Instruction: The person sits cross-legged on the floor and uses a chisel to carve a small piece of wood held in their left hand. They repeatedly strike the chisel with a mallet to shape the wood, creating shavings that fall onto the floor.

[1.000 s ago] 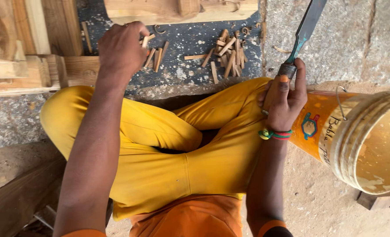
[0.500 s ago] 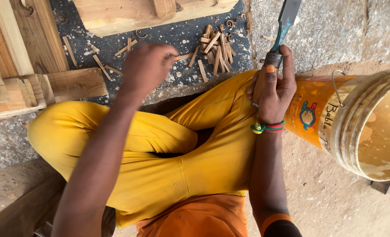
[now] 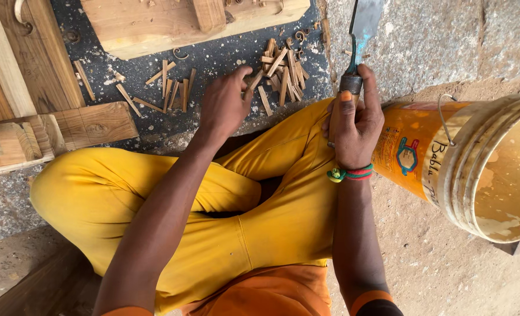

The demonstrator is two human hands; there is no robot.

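Left hand (image 3: 225, 105) of mine reaches forward over the dark speckled mat (image 3: 213, 58), its fingers pinched around a small wooden peg (image 3: 255, 81) at the near edge of a loose pile of wooden pegs (image 3: 280, 67). Right hand (image 3: 353, 126) is closed tight around the handle of a chisel (image 3: 358, 44), thumb up along the ferrule, the flat blade pointing away from me over the stone floor (image 3: 435, 41). That fist rests on my right knee in the yellow trousers (image 3: 213, 234), legs crossed beneath both arms. A second scatter of pegs (image 3: 166, 90) lies further left on the mat, well apart from the first. Beyond them sits a pale wooden block (image 3: 154, 26). Just beside my right wrist, which wears a green and red thread band (image 3: 350, 174), an orange bucket (image 3: 447, 164) lies tilted on its side, its mouth facing right.
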